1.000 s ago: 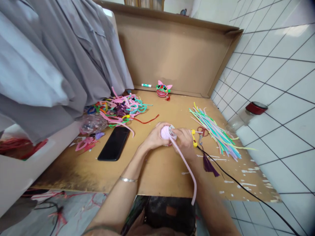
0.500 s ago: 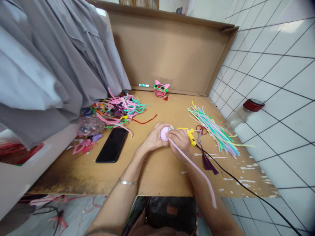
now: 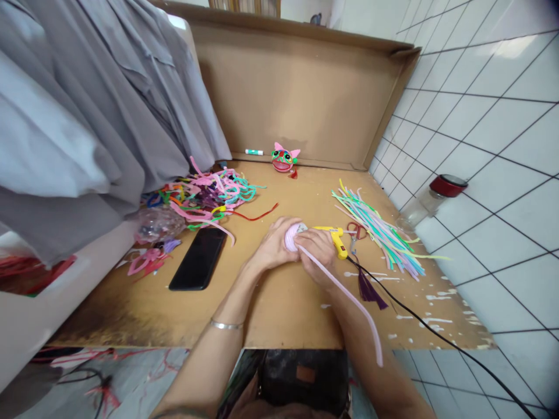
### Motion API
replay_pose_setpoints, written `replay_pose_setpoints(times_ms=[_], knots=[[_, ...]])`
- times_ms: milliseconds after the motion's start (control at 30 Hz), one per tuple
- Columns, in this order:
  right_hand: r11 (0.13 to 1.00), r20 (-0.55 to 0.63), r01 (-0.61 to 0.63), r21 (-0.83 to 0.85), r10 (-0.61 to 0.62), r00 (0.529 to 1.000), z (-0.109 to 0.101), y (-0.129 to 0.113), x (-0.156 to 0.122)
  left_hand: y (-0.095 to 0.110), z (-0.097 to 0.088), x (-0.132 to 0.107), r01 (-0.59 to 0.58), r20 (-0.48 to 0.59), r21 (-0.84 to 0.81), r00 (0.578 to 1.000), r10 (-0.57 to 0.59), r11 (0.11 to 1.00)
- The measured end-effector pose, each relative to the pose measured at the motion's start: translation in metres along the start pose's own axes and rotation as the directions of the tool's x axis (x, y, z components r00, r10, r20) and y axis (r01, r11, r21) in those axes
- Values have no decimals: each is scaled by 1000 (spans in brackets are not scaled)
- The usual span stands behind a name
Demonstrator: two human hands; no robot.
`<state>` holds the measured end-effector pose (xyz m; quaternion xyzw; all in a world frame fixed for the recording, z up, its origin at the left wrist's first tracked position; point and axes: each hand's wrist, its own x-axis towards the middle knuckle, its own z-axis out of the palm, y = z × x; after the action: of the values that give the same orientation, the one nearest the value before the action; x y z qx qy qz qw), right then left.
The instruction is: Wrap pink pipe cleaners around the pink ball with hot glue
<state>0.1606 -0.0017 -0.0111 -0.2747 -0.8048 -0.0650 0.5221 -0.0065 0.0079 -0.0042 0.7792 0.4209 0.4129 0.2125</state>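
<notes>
My left hand (image 3: pixel 278 241) is wrapped round a small ball (image 3: pixel 292 237) covered in coils of pale pink pipe cleaner; a greyish-white patch shows at its upper right. My right hand (image 3: pixel 317 249) pinches a pale pink pipe cleaner (image 3: pixel 345 290) against the ball's right side. Its long free end trails over my right forearm toward me. Right beside that hand, a yellow hot glue gun (image 3: pixel 338 241) lies on the table, partly hidden by the fingers. Red-handled scissors (image 3: pixel 357 231) rest just past it.
Pastel pipe cleaners (image 3: pixel 379 227) lie in a bundle at right, near a red-lidded jar (image 3: pixel 432 198). A purple tassel (image 3: pixel 371 290) lies by the glue gun's black cord (image 3: pixel 414 317). At left are a phone (image 3: pixel 197 259) and tangled pipe cleaners (image 3: pixel 218 189). A lion-head ornament (image 3: pixel 283 159) stands at the back.
The ball has tilted very slightly in my hands, and a bit more of its greyish-white patch shows. Otherwise both hands keep the same place and hold.
</notes>
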Motion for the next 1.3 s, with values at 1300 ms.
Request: replay_pose_setpoints(times_ms=[1300], knots=[[701, 40, -611, 369, 645, 763, 4, 7, 19, 4, 1, 4, 42, -20, -76, 999, -44, 996]])
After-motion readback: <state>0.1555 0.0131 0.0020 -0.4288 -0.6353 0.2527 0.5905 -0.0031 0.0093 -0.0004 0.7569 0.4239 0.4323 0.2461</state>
